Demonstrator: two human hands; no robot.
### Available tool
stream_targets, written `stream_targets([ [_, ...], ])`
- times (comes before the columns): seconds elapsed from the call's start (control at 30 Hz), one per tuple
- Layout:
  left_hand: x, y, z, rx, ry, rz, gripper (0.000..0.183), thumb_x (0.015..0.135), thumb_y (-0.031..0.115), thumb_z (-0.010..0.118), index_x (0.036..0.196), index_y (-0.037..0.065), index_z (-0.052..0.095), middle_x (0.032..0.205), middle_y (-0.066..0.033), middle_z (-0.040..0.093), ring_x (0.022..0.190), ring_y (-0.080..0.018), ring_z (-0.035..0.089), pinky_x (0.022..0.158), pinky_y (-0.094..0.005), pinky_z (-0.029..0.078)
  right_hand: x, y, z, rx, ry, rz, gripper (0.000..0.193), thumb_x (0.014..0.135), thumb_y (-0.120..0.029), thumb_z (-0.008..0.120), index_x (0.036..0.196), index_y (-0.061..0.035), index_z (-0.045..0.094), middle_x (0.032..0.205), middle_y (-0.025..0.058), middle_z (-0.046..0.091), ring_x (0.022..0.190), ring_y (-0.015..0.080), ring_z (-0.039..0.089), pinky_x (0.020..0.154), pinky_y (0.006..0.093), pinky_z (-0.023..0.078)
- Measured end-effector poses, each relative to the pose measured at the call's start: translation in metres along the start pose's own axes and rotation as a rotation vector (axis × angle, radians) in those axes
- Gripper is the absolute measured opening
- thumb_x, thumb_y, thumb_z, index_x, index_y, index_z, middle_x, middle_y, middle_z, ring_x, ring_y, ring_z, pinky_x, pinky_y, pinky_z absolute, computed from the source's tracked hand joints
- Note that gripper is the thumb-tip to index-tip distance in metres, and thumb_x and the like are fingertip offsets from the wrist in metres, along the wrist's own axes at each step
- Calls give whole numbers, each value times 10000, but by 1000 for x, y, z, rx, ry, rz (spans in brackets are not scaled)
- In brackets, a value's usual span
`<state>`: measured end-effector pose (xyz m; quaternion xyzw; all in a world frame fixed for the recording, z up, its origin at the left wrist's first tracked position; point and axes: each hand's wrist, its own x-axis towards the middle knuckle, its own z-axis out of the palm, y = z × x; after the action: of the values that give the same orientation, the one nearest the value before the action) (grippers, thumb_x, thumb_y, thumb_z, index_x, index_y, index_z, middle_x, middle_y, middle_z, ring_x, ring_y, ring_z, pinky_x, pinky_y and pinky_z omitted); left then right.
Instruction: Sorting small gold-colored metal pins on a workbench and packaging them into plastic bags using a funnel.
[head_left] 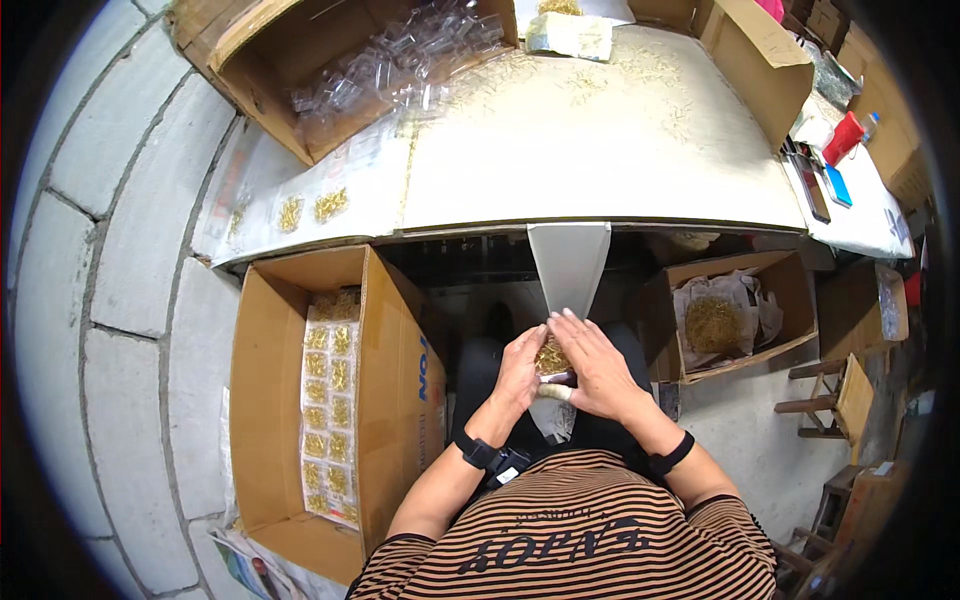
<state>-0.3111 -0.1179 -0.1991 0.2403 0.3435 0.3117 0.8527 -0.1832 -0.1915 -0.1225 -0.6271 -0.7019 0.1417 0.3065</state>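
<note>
Over my lap, both hands close around a small clear plastic box (551,356) filled with thin gold-coloured metal pieces. My left hand (519,370) grips its left side. My right hand (598,372) covers its right side, fingers stretched over the top edge and the thumb, wrapped in something pale, along the near side. Part of the box is hidden under the fingers. Just beyond my fingertips, a grey sloping chute (570,262) comes down from the edge of the white table (600,170).
At left, a tall cardboard carton (400,350) holds rows of filled clear boxes (328,400). On the right, an open carton (655,325) has a bag of gold pieces (714,325). Empty clear boxes (420,55) lie in a carton on the table. A wooden stool (845,405) stands further right.
</note>
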Motion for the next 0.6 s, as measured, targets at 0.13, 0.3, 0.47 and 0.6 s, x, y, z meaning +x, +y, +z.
stream_targets([
  [0.13, -5, 5, 2, 33, -19, 69, 283, 981, 251, 403, 1055, 25, 555, 935, -52, 611, 827, -128, 614, 739, -279, 521, 2, 6, 5, -37, -86, -77, 583, 732, -215, 692, 1251, -48, 485, 1280, 110, 508, 1252, 268, 421, 1031, 414, 340],
  [0.3, -15, 17, 3, 57, -114, -59, 343, 978, 307, 394, 1083, 13, 539, 924, -65, 613, 793, -133, 629, 660, -295, 551, 1, 11, 4, 87, 70, -149, 262, 728, -54, 671, 986, -27, 634, 1034, 103, 642, 1048, 302, 581, 871, 372, 487],
  [0.47, -17, 15, 7, -49, -129, 27, 285, 961, 256, 437, 1093, 24, 537, 904, -69, 623, 738, -140, 645, 557, -309, 576, 1, 11, 8, 74, 151, -171, 263, 749, -16, 649, 1009, -16, 618, 1017, 121, 640, 1008, 304, 594, 856, 369, 490],
  [0.6, -13, 24, -1, 59, -121, 35, 235, 937, 177, 479, 1095, 13, 536, 958, -93, 622, 804, -179, 657, 579, -319, 592, 9, 6, -2, 302, 362, 108, 280, 808, 17, 575, 1087, 4, 585, 1070, 166, 617, 1011, 284, 598, 894, 335, 452],
])
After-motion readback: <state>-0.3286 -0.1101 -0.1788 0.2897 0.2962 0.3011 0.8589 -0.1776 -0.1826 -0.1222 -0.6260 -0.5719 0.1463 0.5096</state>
